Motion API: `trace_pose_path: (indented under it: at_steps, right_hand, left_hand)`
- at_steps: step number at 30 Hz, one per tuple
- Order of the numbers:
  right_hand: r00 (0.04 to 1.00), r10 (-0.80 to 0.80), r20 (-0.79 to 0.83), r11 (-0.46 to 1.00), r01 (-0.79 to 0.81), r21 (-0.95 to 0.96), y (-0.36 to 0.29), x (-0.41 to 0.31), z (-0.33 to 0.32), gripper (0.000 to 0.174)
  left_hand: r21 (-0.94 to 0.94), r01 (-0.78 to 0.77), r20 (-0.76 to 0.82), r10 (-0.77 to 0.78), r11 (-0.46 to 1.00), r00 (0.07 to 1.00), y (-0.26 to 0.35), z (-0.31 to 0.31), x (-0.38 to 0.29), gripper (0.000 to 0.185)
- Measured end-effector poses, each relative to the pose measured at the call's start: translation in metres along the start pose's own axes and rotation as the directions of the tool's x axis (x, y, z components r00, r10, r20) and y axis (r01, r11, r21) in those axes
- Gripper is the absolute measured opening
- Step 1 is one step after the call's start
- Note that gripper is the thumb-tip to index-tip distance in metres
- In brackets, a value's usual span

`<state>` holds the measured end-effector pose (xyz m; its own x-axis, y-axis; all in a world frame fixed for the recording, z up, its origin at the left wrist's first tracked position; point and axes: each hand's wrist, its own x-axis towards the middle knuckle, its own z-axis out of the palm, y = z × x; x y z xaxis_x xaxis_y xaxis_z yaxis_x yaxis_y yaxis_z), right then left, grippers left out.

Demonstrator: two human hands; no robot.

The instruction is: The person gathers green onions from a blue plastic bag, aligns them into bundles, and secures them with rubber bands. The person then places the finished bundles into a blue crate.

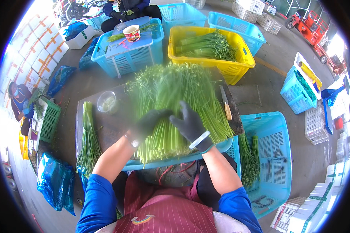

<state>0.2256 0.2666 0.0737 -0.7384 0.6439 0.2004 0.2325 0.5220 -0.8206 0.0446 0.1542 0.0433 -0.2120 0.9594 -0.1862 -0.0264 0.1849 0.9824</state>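
A broad pile of green flowering chive stems (pixel 178 87) lies on a dark board (pixel 119 128), buds away from me and cut ends toward me. In a dark glove, my left hand (pixel 153 121) rests on the left of the stems; a blur over it hides whether it grips any. My right hand (pixel 189 121), also gloved, lies over the middle of the pile with thumb and fingers apart, nothing seen between them. A tied bundle (pixel 89 137) lies at the board's left edge, near a clear plastic bowl (pixel 107 102). A wooden-handled knife (pixel 227 106) lies on the right.
At the right stands a blue crate (pixel 275 171) with stem bundles. Beyond the board are a yellow crate (pixel 210 62) of bundles and a blue crate (pixel 131 62) bearing a board and paper cup (pixel 132 33). A person sits behind it, another at far left beside a green crate (pixel 50 119).
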Motion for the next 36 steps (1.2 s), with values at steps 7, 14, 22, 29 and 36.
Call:
trace_pose_path:
  at_steps: [7,14,22,29,36]
  right_hand:
    - [0.992,-0.126,0.003,0.958,0.123,-0.258,0.016,0.001,0.008,0.038]
    - [0.999,-0.029,0.026,0.908,0.038,-0.417,0.001,0.008,-0.002,0.029]
    - [0.999,0.045,-0.003,0.998,-0.046,-0.048,0.021,0.013,0.001,0.026]
    - [0.988,-0.127,-0.085,0.976,0.109,-0.189,0.016,0.014,0.002,0.020]
    - [0.960,-0.231,-0.158,0.956,0.193,-0.222,0.005,0.012,0.006,0.018]
  left_hand:
    - [-0.047,-0.066,0.025,0.067,0.997,0.997,-0.025,-0.002,0.005,0.035]
    - [-0.065,-0.021,0.022,0.023,0.998,0.999,-0.020,0.002,0.009,0.032]
    - [-0.017,0.069,0.020,-0.068,0.997,0.997,-0.014,0.004,0.009,0.030]
    - [-0.181,-0.024,-0.075,0.011,0.983,0.997,-0.013,0.009,0.008,0.032]
    - [-0.223,-0.046,-0.110,0.022,0.974,0.994,-0.005,0.011,0.001,0.035]
